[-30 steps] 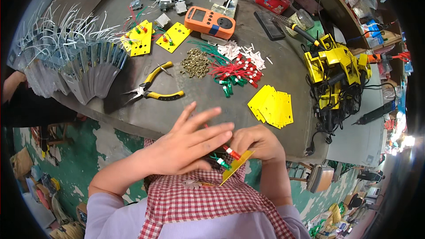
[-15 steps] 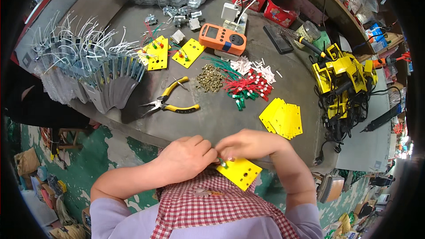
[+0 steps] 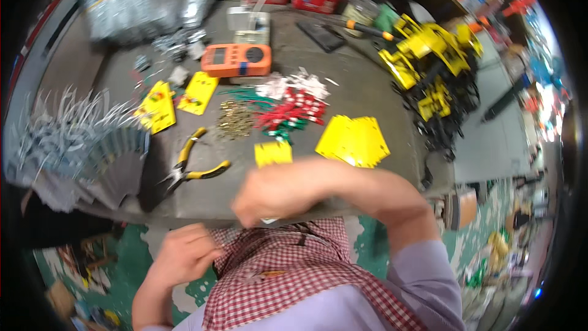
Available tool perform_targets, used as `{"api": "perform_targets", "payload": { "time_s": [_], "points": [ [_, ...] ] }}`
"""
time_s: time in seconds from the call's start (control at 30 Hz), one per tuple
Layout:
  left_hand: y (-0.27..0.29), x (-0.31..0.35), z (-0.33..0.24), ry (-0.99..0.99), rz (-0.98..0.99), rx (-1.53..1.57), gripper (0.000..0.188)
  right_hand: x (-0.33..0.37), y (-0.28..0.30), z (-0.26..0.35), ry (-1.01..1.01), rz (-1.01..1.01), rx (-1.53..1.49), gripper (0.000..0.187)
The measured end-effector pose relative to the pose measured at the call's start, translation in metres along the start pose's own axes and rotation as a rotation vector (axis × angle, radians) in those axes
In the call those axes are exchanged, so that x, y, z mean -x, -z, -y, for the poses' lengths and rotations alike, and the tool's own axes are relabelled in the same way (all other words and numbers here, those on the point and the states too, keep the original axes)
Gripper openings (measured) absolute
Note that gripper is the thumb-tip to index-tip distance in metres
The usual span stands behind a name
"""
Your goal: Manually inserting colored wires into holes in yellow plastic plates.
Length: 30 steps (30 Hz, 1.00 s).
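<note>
My left hand is low beside the checked apron, off the table edge. Its fingers are curled and blurred, and whatever they may hold does not show. Over the front edge of the table, my right hand has its fingers closed and pointing down to the left. A small whitish-green bit shows just under it; its kind is unclear. Just beyond this hand lies a yellow plate, partly covered by the hand; whether they touch, I cannot tell. A stack of yellow plates is to its right.
Yellow-handled pliers lie left of a brass nut pile and red and green wired indicator lights. Behind sits an orange meter. Wired metal parts crowd the left; yellow brackets with black cables are heaped right.
My hands have come apart: the left dropped down and left, the right moved left. The yellow plate with a green light is no longer between them. The whole view has shifted right and blurred.
</note>
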<state>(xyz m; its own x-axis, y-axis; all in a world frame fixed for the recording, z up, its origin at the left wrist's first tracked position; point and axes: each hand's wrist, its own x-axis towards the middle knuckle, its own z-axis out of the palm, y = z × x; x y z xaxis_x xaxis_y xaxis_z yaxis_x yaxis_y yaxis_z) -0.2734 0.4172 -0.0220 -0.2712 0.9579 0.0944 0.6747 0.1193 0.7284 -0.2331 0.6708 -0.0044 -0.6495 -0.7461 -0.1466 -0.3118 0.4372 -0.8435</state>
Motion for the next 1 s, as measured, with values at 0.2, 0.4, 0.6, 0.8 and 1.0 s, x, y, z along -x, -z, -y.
{"api": "perform_targets", "payload": {
  "time_s": [0.2,0.4,0.6,0.8,1.0],
  "points": [
    [-0.019,0.02,0.015,0.198,0.147,-0.068,0.014,-0.084,0.071,-0.003,0.342,-1.32,0.772,0.052],
    [-0.031,0.051,0.042,0.46,0.433,-0.147,0.023,0.044,0.017,-0.066,-0.302,-1.277,0.367,0.043],
    [-0.033,0.009,0.024,0.52,0.577,-0.069,0.053,0.178,-0.089,-0.081,-1.25,-1.313,0.618,0.04],
    [-0.034,-0.061,-0.009,0.188,0.427,0.13,0.044,0.191,-0.091,-0.095,-1.171,-1.179,0.899,0.045],
    [-0.055,-0.065,-0.006,0.036,0.271,0.441,0.043,0.226,-0.076,-0.093,-1.235,-1.346,0.735,0.033]
  ]
}}
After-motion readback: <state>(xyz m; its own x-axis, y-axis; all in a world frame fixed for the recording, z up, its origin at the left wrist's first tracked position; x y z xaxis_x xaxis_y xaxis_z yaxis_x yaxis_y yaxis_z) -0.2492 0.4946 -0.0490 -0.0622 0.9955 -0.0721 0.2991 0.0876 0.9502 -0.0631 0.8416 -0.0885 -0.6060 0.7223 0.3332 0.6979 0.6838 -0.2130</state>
